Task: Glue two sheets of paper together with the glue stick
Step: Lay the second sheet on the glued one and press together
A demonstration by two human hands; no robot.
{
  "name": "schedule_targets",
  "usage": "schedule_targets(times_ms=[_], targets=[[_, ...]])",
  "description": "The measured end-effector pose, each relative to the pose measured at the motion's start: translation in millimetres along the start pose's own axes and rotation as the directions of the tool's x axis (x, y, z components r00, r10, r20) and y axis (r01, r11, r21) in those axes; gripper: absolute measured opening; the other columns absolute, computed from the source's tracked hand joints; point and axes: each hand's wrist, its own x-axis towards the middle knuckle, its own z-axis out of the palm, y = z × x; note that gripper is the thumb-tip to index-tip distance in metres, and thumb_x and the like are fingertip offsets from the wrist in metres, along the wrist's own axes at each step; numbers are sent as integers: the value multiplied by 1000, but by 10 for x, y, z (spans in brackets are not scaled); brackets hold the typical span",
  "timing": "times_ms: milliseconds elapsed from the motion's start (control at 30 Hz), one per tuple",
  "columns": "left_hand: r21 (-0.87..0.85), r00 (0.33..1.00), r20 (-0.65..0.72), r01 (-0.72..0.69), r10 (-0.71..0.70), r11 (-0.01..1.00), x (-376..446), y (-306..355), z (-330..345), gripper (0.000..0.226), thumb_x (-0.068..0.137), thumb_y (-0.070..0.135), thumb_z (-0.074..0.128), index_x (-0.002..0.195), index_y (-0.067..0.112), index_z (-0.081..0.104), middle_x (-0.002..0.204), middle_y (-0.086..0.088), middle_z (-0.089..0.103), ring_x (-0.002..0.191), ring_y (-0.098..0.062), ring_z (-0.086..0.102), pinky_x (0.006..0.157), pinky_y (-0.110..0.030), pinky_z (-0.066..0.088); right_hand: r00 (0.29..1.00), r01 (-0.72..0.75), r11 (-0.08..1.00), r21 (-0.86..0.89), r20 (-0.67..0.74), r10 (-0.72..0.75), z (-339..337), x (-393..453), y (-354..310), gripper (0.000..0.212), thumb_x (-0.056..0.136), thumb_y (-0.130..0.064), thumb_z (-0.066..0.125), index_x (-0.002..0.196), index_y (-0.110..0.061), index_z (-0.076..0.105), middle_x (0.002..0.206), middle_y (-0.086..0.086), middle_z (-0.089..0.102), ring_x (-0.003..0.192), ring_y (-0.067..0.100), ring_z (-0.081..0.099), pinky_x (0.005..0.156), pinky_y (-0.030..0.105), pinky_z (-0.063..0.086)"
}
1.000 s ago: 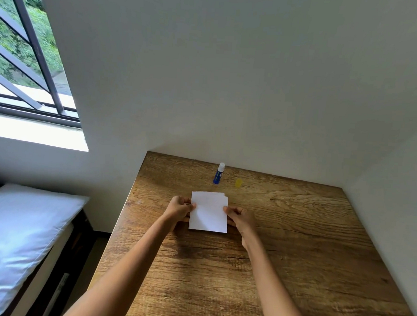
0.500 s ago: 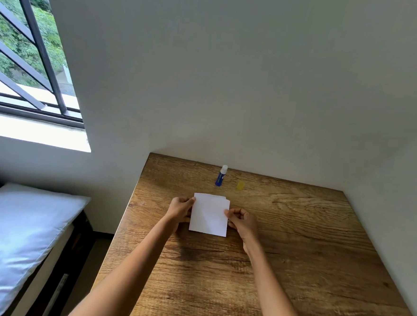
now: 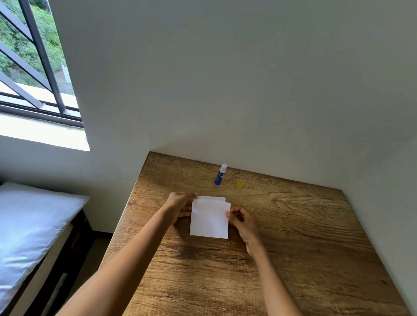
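white sheets point(image 3: 210, 218) between both hands

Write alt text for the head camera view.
Two hands, left hand and right hand, pinch the side edges of white paper sheets on a wooden table. Behind stand an uncapped glue stick and its yellow cap.

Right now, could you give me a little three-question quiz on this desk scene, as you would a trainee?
1. True or false: the glue stick stands upright with its yellow cap off, lying beside it.
2. Which hands touch the paper sheets? A) left hand only B) right hand only C) both
3. Fill in: the upper sheet sits offset, so the lower sheet shows along the ___ edge.

Key: 1 true; 2 C; 3 far (top).
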Motion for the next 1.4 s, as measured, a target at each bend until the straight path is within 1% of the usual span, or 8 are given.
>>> schedule_targets(times_ms=[100,200,367,500,767,933,1033,1400], targets=[[19,999,-41,-18,18,1000,32,44,-6,25,91,12,57,111,-3,58,106,-21,66,76,-23,66,62,-30,56,1000,9,999,32,-10,-9,-22,0,9,5,84,-13,67,86,-16,64,87,-2,65,82,7,58,75,18,48],[91,997,-38,-56,60,994,45,49,0,25,92,17,55,108,-1,60,92,-14,69,73,-19,67,54,-25,56,1000,18,1000,26,-12,-18,-34,22,27,5,85,-15,65,86,-18,62,88,-2,64,84,8,57,76,22,48],[123,995,100,-20,8,992,46,87,-50,40,87,45,58,104,9,59,95,-11,71,84,-24,70,64,-31,58,999,23,999,-25,-37,-24,10,95,32,7,85,-17,65,82,-22,60,87,-3,62,86,12,57,76,30,50],[166,991,133,-21,-2,986,83,80,-84,44,83,31,67,113,0,57,106,-18,69,92,-28,69,72,-33,58,998,28,997,-67,-57,-32,45,137,42,7,85,-18,65,81,-23,60,87,-1,63,86,15,57,80,38,51],[53,994,-81,-66,71,996,183,39,6,26,86,12,64,106,-4,60,103,-21,66,89,-29,66,71,-36,57,1000,-20,996,-85,11,21,13,143,44,6,84,-25,66,90,-28,67,95,-3,70,94,16,62,87,33,49],[182,972,-157,-145,174,973,258,28,20,15,86,15,64,94,2,63,101,-20,67,89,-28,66,70,-35,57,997,-64,997,38,-41,66,-12,151,-4,9,91,-24,57,89,-26,65,94,-5,69,84,5,63,62,13,51],[219,972,-151,-144,179,965,285,17,10,21,86,16,65,99,0,65,101,-18,67,92,-28,67,77,-38,58,994,-82,996,35,-64,85,30,196,-29,8,91,-23,57,88,-27,64,91,-8,68,85,6,63,64,18,52],[229,976,-148,-124,161,965,313,18,20,20,90,11,59,105,-2,63,101,-21,69,84,-25,67,62,-29,56,995,-90,996,19,-48,90,145,328,-23,21,89,-17,60,108,-11,66,94,-3,68,87,11,65,75,26,54]])
